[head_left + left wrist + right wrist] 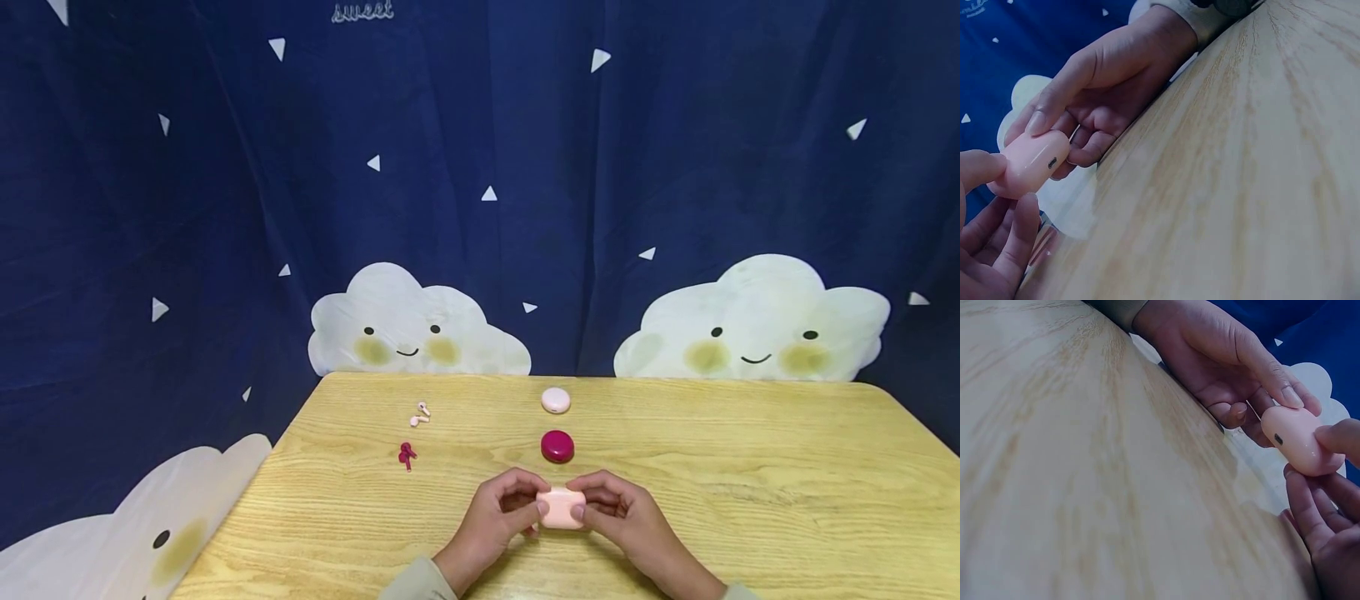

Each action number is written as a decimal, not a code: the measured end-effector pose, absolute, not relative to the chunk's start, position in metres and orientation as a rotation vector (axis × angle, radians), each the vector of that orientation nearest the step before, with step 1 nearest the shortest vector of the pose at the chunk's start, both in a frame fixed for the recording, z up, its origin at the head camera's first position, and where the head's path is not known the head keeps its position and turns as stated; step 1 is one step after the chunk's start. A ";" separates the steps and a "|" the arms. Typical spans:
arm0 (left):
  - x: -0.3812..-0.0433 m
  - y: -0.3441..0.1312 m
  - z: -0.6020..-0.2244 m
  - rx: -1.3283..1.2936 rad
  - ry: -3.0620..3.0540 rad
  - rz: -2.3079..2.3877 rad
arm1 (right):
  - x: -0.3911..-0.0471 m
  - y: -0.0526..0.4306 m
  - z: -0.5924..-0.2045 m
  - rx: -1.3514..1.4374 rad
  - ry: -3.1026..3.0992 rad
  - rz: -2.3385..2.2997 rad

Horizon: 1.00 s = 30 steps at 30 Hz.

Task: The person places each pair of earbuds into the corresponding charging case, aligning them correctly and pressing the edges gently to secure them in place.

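A light pink earbud case (561, 509) is held between both hands near the table's front. My left hand (487, 515) pinches its left end with thumb and curled fingers; my right hand (628, 518) grips the right end the same way. In the left wrist view, a small dark charging port shows on the rounded end of the case (1030, 164). The same port faces the camera on the case (1302, 439) in the right wrist view. Just beyond the hands sits a glossy magenta round case (557, 447), with a pale pink round case (556, 400) behind it.
To the left on the wooden table (735, 450) lie pale pink earbuds (420, 421) with stems. Nearer than these are magenta earbuds (407, 455), close together. A dark blue curtain (540, 125) with cloud and triangle prints hangs behind the table and along its left side.
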State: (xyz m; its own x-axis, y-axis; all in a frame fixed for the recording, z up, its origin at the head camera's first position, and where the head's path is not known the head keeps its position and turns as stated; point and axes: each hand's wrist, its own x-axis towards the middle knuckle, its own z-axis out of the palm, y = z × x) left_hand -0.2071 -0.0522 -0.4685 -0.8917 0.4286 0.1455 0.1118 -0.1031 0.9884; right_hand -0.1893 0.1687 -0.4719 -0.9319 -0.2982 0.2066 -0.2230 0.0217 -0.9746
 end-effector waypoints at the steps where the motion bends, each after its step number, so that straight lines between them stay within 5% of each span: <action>1: -0.207 -0.052 -0.469 0.597 1.947 2.091 | -0.189 0.169 -0.472 -0.577 2.222 -2.077; 30: -0.208 -0.052 -0.472 0.706 2.113 1.946 | -0.186 0.165 -0.473 -0.619 2.518 -1.879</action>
State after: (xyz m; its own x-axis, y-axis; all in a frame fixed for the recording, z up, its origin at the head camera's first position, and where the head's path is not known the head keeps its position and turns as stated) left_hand -0.2084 -0.0521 -0.4724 -0.8702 0.4584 0.1808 0.2179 0.0288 0.9755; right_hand -0.1856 0.1654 -0.4734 -0.9234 -0.2681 0.2748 -0.3397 0.2373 -0.9101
